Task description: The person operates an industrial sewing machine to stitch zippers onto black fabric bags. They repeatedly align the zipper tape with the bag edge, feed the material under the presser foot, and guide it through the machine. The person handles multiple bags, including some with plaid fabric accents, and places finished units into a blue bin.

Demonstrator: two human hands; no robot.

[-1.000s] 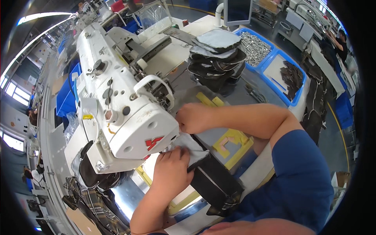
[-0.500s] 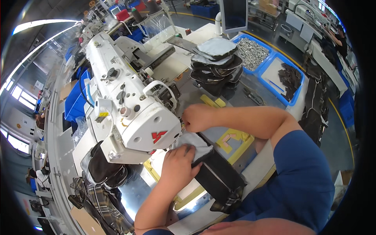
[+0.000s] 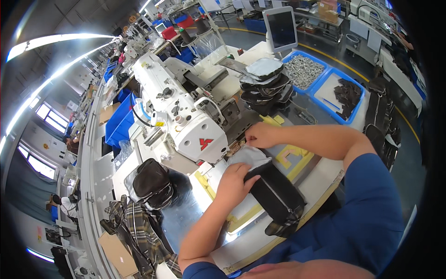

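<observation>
A black fabric bag piece (image 3: 278, 193) with a pale zipper line and a plaid end lies on the machine's work plate, its light grey lining (image 3: 254, 156) turned up under the sewing head. My left hand (image 3: 233, 183) grips this piece at the lining's edge, thumb and fingers apart across it. My right hand (image 3: 262, 135) is closed in a pinch just beyond the lining, beside the white sewing machine head (image 3: 200, 138). What those fingertips hold is too small to tell. Yellow strips (image 3: 297, 160) edge the plate around the bag piece.
Behind my right hand rises a stack of black pouches (image 3: 265, 86). Blue trays hold metal rings (image 3: 304, 69) and dark fabric tabs (image 3: 347, 95). A black pouch (image 3: 152, 182) and plaid fabric (image 3: 141, 228) lie at the left. A monitor (image 3: 282, 30) stands at the back.
The whole view has shifted, so the machine and table sit further right and more of the monitor shows. Both hands stay at the bag piece; the right remains pinched near the sewing head.
</observation>
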